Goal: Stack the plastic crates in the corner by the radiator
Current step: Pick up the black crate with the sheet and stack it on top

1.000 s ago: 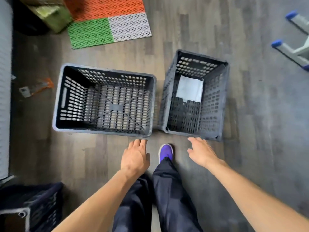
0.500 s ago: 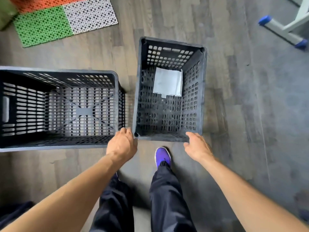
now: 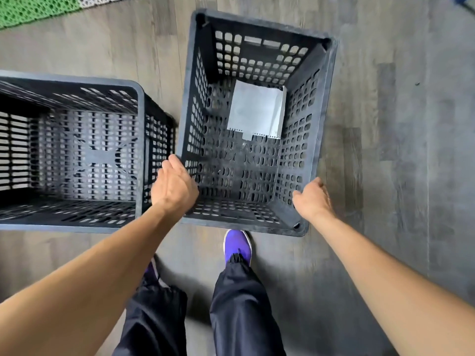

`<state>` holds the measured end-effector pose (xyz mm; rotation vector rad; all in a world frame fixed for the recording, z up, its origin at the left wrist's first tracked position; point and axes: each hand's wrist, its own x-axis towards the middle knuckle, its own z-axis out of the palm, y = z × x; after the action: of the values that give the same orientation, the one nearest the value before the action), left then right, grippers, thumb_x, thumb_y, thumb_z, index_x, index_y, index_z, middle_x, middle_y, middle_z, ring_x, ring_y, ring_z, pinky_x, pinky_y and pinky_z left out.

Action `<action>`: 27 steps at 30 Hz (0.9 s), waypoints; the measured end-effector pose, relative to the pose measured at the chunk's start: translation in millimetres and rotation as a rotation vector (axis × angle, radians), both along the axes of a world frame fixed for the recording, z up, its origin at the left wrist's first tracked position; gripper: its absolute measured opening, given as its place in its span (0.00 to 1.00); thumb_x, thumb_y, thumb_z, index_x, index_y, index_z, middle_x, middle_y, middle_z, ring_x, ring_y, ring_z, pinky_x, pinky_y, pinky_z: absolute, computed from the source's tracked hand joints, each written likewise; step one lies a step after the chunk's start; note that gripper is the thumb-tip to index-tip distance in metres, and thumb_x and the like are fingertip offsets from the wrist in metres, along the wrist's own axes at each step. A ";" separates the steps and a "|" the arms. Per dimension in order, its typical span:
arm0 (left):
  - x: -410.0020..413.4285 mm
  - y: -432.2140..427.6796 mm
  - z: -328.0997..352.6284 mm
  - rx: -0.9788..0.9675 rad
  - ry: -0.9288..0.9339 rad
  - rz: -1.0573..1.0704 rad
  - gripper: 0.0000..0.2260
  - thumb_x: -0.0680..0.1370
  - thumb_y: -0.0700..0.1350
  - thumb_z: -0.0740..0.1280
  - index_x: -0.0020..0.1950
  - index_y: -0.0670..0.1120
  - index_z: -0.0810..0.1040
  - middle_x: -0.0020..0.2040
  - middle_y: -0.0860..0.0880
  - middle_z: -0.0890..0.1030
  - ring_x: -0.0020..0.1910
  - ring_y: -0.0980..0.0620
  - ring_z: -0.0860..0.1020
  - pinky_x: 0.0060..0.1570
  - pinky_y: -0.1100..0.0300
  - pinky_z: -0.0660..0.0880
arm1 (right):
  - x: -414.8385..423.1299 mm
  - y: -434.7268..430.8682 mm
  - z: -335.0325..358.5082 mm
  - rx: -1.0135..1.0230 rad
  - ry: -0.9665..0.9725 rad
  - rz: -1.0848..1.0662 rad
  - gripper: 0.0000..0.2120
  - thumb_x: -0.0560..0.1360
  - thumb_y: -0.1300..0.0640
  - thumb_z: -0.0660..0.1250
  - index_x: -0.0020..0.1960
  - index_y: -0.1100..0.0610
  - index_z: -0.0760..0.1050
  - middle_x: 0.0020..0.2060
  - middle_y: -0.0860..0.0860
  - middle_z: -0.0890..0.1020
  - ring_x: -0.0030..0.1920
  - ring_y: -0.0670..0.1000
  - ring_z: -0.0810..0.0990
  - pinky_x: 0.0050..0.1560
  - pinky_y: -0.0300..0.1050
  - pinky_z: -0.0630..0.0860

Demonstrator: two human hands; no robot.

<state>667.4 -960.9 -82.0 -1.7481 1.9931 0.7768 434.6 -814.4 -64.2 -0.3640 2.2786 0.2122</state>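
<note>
The person stood over the right crate [image 3: 257, 222], a purple shoe [image 3: 237, 244] just behind its near rim. The left hand [image 3: 173, 187] curled over its near-left corner, gripping the rim; the right hand [image 3: 312, 200] clasped its near-right side. A white sheet [image 3: 255, 111] lay inside it. The second crate [image 3: 77, 155] sat just left of it on the floor [image 3: 398, 150], a green mat [image 3: 33, 9] beyond.
</note>
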 end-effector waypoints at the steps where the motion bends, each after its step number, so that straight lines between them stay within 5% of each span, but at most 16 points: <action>1: 1.3 -1.3 -3.5 -0.022 0.030 0.011 0.12 0.78 0.42 0.61 0.59 0.40 0.66 0.57 0.39 0.74 0.54 0.39 0.76 0.49 0.45 0.74 | -2.5 -1.7 -3.8 -0.007 0.007 -0.030 0.24 0.80 0.55 0.62 0.69 0.65 0.59 0.67 0.63 0.71 0.65 0.64 0.73 0.57 0.54 0.72; 4: 9.2 -5.4 -9.1 -0.030 0.119 0.036 0.05 0.79 0.39 0.59 0.54 0.42 0.65 0.52 0.41 0.75 0.49 0.39 0.77 0.46 0.48 0.72 | -14.0 0.3 -5.4 -0.024 0.024 -0.071 0.19 0.81 0.58 0.61 0.67 0.63 0.61 0.62 0.61 0.76 0.61 0.63 0.76 0.50 0.50 0.70; 10: 8.8 -11.3 19.2 -0.209 0.202 0.048 0.09 0.80 0.47 0.63 0.52 0.44 0.65 0.43 0.45 0.77 0.35 0.45 0.72 0.37 0.52 0.69 | -30.7 -3.1 24.2 -0.177 0.094 -0.047 0.17 0.80 0.51 0.64 0.59 0.64 0.66 0.55 0.62 0.79 0.58 0.64 0.76 0.47 0.52 0.69; 15: 4.7 -13.5 62.0 -0.225 0.214 0.117 0.11 0.79 0.49 0.65 0.48 0.48 0.64 0.40 0.47 0.75 0.35 0.45 0.71 0.38 0.53 0.69 | -41.8 -14.8 70.6 -0.270 0.136 0.008 0.12 0.80 0.54 0.63 0.56 0.63 0.68 0.44 0.56 0.75 0.50 0.59 0.74 0.44 0.48 0.66; 20: 11.7 -0.2 115.0 -0.232 0.197 0.120 0.10 0.79 0.48 0.66 0.48 0.46 0.66 0.39 0.48 0.73 0.35 0.47 0.70 0.37 0.54 0.66 | -42.0 -2.8 113.7 -0.300 0.095 0.017 0.08 0.79 0.55 0.64 0.49 0.60 0.67 0.44 0.55 0.76 0.48 0.58 0.73 0.44 0.47 0.66; 27: 38.0 24.1 224.8 -0.253 0.204 0.156 0.10 0.78 0.49 0.67 0.45 0.46 0.67 0.36 0.48 0.75 0.32 0.44 0.73 0.35 0.55 0.66 | -28.6 20.1 216.3 -0.338 0.059 0.033 0.16 0.77 0.58 0.65 0.37 0.55 0.59 0.31 0.51 0.66 0.33 0.52 0.66 0.32 0.47 0.62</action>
<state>705.5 -936.7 142.8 -2.0611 2.1885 0.8106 405.9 -794.3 152.1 -0.5756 2.3685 -0.1507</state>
